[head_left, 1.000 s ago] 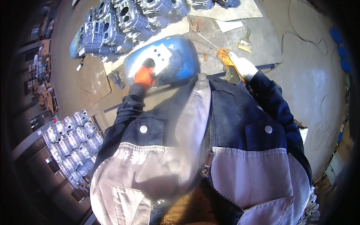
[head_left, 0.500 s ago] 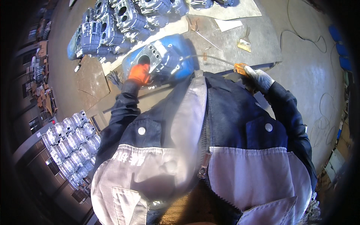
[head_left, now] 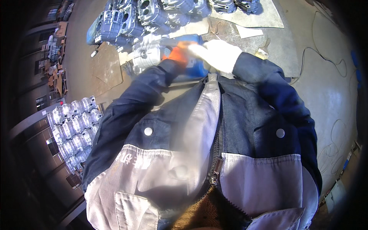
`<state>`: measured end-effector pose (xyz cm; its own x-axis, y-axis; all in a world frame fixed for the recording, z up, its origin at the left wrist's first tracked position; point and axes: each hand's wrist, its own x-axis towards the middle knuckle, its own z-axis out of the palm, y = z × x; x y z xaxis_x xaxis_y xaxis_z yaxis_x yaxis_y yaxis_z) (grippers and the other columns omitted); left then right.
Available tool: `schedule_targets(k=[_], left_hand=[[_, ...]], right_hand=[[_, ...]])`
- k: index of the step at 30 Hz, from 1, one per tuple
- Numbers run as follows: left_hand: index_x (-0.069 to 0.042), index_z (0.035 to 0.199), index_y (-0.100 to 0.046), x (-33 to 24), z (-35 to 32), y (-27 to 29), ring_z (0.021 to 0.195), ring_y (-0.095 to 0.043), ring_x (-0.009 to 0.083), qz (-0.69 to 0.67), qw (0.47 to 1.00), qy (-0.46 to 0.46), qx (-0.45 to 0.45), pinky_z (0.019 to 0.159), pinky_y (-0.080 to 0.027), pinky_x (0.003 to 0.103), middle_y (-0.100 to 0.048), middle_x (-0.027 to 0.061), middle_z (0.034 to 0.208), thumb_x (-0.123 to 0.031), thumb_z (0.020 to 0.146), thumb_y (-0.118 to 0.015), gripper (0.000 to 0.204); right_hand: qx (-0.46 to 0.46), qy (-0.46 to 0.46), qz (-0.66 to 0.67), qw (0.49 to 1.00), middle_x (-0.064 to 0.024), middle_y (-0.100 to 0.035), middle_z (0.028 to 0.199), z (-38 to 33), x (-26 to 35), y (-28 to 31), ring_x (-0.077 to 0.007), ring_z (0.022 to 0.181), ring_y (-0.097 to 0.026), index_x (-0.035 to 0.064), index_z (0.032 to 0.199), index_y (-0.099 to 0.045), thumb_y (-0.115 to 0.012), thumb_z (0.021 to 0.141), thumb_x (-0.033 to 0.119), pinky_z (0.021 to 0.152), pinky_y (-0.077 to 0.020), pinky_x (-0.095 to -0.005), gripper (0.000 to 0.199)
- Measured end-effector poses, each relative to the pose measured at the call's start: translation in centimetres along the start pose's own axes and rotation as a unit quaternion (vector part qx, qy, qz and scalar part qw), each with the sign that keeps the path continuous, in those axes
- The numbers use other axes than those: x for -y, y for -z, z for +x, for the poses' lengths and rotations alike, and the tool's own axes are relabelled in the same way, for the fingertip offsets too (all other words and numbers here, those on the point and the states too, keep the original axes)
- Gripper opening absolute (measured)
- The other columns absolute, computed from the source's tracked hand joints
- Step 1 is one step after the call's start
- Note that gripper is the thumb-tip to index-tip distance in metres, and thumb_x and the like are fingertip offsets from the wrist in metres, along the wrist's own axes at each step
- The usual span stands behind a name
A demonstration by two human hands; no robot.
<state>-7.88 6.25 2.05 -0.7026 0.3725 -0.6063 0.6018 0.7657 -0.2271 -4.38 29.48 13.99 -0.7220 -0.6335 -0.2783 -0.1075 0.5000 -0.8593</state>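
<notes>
A silvery metal casting, ribbed and smeared by motion, lies at the left part of a blue rest in front of me. My left hand, in an orange glove, is against the casting's right side; its fingers are too blurred to read. Just to its right, my right hand in a white glove reaches across above the blue rest. Its fingertips come close to the left glove, where a blurred orange patch shows. Whether that patch is a tool or part of the glove, I cannot tell.
Several similar castings stand packed together at the far side. A flat brush and a white sheet lie on the far right of the work surface. Shiny metal parts are stacked at the left. A dark cable curves over the floor.
My right hand has swung left from the far right, where it gripped an orange-yellow thing, to beside my left hand. The casting has turned, its round bore now out of sight.
</notes>
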Motion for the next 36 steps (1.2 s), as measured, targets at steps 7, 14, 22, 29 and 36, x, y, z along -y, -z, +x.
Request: schedule_targets(k=[7, 14, 22, 29, 36], left_hand=[[-0.011, 0.111, -0.063, -2.8, 0.5, -0.1, 0.109, -0.056, 0.0261, 0.209, 0.972, -0.016, 0.103, 0.089, -0.045, 0.041, -0.059, 0.0105, 0.117, -0.028, 0.082, -0.061, 0.034], [-0.008, 0.092, -0.07, -1.1, -0.9, 1.1, 0.093, -0.063, 0.0282, 0.123, 0.992, -0.032, 0.015, 0.078, -0.049, 0.037, -0.065, 0.0145, 0.098, -0.02, 0.078, -0.061, 0.021], [-0.008, 0.084, -0.073, 0.0, -0.9, -0.7, 0.083, -0.067, 0.0291, 0.269, 0.957, -0.096, 0.042, 0.07, -0.05, 0.037, -0.07, 0.0131, 0.084, -0.016, 0.076, -0.062, 0.016], [-0.009, 0.083, -0.073, 0.0, -0.5, -1.2, 0.082, -0.067, 0.0285, 0.252, 0.964, -0.081, 0.031, 0.069, -0.049, 0.037, -0.07, 0.0122, 0.083, -0.018, 0.077, -0.061, 0.016], [-0.009, 0.083, -0.073, 0.3, -0.1, -1.0, 0.083, -0.067, 0.0286, 0.273, 0.954, -0.097, 0.076, 0.069, -0.049, 0.037, -0.07, 0.0128, 0.083, -0.018, 0.076, -0.061, 0.016]], right_hand=[[-0.074, -0.046, 0.341, 0.936, -0.006, -0.065, 0.087, -10.7, -7.3, 1.4, -0.0118, 0.071, -0.061, 0.0024, 0.109, -0.062, -0.047, 0.097, 0.038, 0.07, -0.0486, -0.0229, 0.04], [-0.101, -0.142, 0.645, 0.744, -0.0052, -0.063, 0.103, -11.1, -16.5, -2.3, -0.0107, 0.089, -0.061, 0.0027, 0.123, -0.054, -0.039, 0.1, 0.036, 0.078, -0.0492, -0.0232, 0.042], [-0.075, -0.184, 0.594, 0.779, -0.0041, -0.065, 0.091, -8.3, -19.5, -2.7, -0.0128, 0.073, -0.064, 0.0067, 0.108, -0.061, -0.049, 0.094, 0.045, 0.062, -0.0538, -0.025, 0.042], [-0.075, -0.182, 0.601, 0.774, -0.0067, -0.065, 0.098, -7.1, -19.1, -2.7, -0.0134, 0.078, -0.065, 0.0057, 0.114, -0.058, -0.046, 0.096, 0.043, 0.065, -0.0537, -0.0244, 0.043], [-0.057, -0.166, 0.646, 0.742, -0.0099, -0.063, 0.109, -7.7, -19.7, -4.2, -0.013, 0.09, -0.064, 0.0012, 0.122, -0.052, -0.043, 0.099, 0.037, 0.074, -0.0537, -0.0232, 0.044]])
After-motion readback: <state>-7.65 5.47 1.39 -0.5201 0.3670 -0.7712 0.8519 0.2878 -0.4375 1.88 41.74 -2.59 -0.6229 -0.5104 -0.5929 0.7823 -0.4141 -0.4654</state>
